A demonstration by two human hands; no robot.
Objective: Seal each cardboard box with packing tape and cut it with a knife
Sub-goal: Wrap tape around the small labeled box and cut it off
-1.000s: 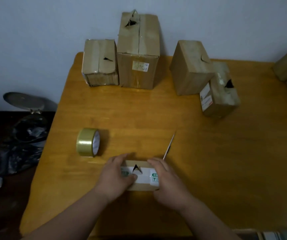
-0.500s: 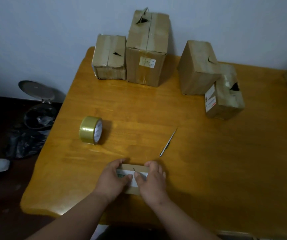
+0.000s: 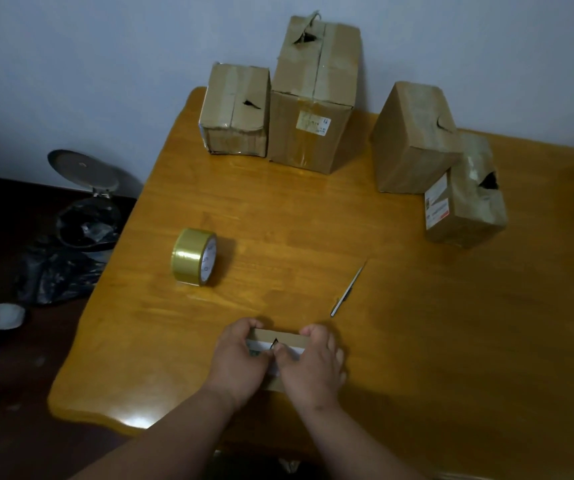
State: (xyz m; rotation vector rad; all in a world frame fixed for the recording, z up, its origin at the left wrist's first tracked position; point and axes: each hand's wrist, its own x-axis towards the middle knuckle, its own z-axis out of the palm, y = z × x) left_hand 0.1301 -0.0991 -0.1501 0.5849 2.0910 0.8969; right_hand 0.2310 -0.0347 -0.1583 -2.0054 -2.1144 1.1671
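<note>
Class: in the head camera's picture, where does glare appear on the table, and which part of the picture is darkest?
Head view: a bright glare spot sits on the table at its near-left edge; the floor at left, around the bin, is darkest; the table's far edge bows from wide-angle distortion.

A plain pale blue-grey wall (image 3: 88, 64) runs behind a wooden table (image 3: 451, 341) whose glossy orange-brown top has rounded corners; a bright spot of light reflects off its near left edge. The room is dim. Left of the table the floor (image 3: 8, 358) is dark reddish brown. On it, near the wall, stands a small bin (image 3: 88, 220) with its round grey lid tipped up against the wall and a black bag lining it, the bag spilling onto the floor beside it.
</note>
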